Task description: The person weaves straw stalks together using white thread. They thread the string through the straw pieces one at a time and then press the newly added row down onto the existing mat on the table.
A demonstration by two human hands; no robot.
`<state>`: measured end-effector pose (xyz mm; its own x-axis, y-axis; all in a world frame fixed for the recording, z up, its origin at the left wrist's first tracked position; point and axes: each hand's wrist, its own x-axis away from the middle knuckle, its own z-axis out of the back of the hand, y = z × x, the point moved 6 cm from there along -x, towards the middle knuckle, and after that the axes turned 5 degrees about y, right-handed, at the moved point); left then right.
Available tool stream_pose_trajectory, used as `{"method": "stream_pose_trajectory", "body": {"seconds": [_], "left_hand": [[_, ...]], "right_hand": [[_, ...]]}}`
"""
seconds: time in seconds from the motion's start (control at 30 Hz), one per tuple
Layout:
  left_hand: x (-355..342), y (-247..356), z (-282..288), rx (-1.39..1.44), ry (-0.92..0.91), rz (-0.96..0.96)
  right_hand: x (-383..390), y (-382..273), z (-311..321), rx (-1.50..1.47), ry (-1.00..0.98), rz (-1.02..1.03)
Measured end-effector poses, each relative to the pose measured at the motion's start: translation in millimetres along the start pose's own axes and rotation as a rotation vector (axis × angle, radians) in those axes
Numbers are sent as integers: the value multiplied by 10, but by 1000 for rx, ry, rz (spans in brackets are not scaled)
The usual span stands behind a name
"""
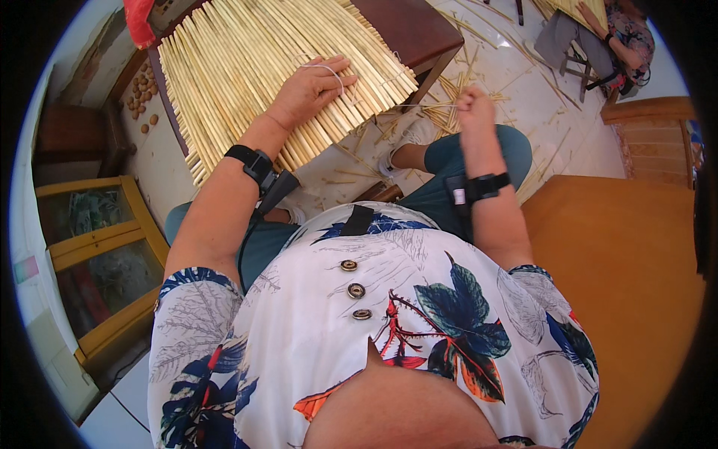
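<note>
A mat of pale yellow reed stalks [247,67], laid side by side and bound together, rests on a dark reddish-brown table. My left hand [313,91] lies on the mat near its right part, fingers stretched out over the stalks. A thin white string [419,105] curves in a loop by the left fingers. It also runs taut from the mat's near right edge to my right hand [476,112]. That hand is raised off to the right of the mat, slightly blurred, its fingers closed on the string.
The dark table [419,30] shows beyond the mat. Cut stalks [467,82] litter the floor. Another person's hand [592,19] touches a similar mat at the upper right. Round brown things [142,90] lie at the left, near a glass-doored cabinet [105,254]. An orange-brown wooden surface [621,299] stands at my right.
</note>
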<state>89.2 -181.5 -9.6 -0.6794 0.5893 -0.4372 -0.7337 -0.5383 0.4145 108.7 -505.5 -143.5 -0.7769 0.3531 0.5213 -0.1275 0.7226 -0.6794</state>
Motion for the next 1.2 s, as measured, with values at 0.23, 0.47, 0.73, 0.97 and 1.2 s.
{"method": "stream_pose_trajectory", "body": {"seconds": [0.23, 0.47, 0.73, 0.97, 1.2], "left_hand": [[32, -16, -2, -16, 20, 15], [23, -83, -26, 54, 78, 9], [14, -60, -6, 21, 73, 6], [-20, -26, -2, 1, 57, 9], [-11, -28, -1, -31, 46, 8]], "right_hand": [[115, -2078, 691, 472, 265, 869], [364, -3477, 1362, 1510, 1012, 1375], [336, -3676, 1303, 1991, 958, 1357], [457, -3719, 1148, 2064, 882, 1392], [615, -3551, 1004, 2032, 1018, 1339]]}}
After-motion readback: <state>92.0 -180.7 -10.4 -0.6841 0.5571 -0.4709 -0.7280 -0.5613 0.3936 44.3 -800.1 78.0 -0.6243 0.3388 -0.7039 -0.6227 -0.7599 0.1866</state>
